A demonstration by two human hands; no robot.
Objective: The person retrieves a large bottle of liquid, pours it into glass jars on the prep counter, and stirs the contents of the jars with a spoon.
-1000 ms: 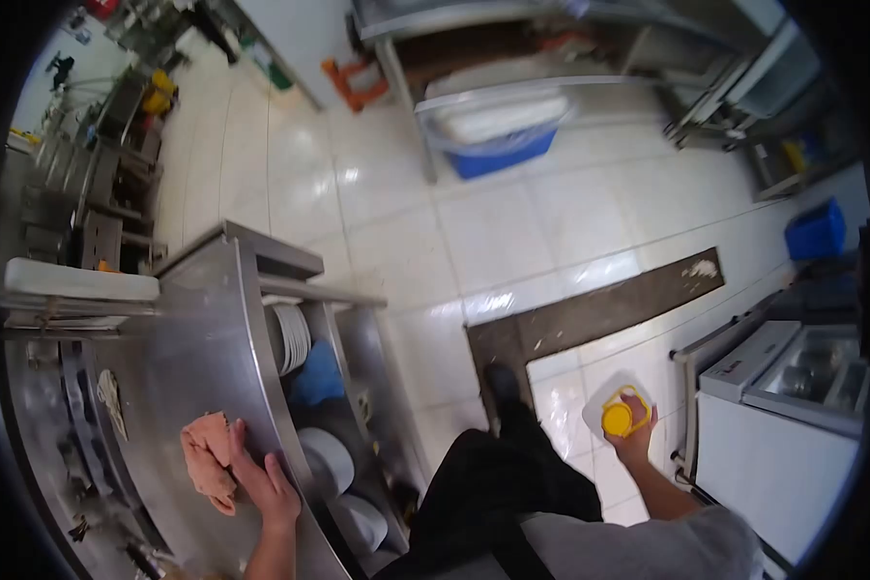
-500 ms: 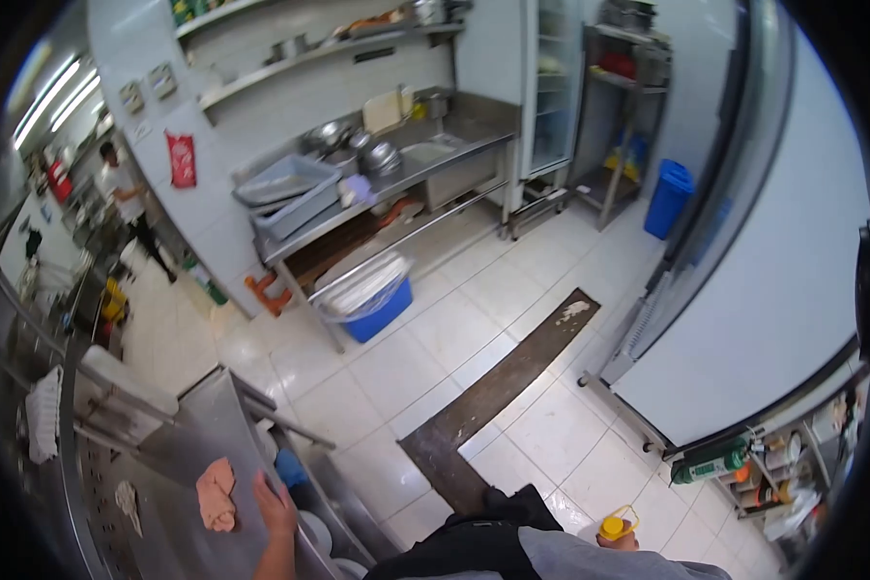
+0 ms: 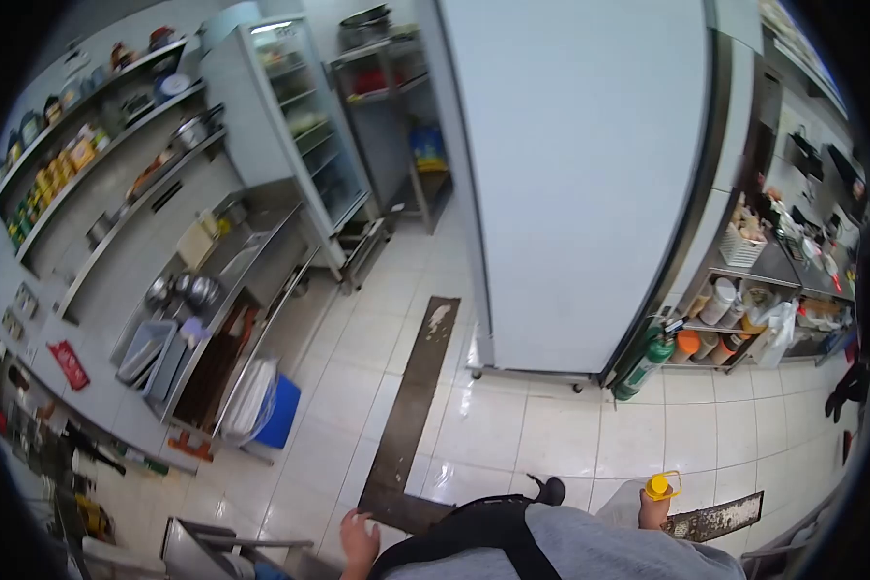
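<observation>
My left hand is at the bottom centre, beside my body, with its fingers loosely apart and nothing in them. It is nearest to the dark floor strip. On the right of my body, my right hand is closed around the top of a container with a yellow cap and a yellow loop handle. The container's lower part is hidden by the hand and sleeve.
A large white cabinet stands ahead. To its right are a green cylinder and shelves with jars. At left are a steel sink counter, grey tubs and a blue bin. A metal table is at lower left.
The view has swung to the right. My left hand is away from the metal table and the pink cloth, which is out of view. The yellow-capped container is still in my right hand.
</observation>
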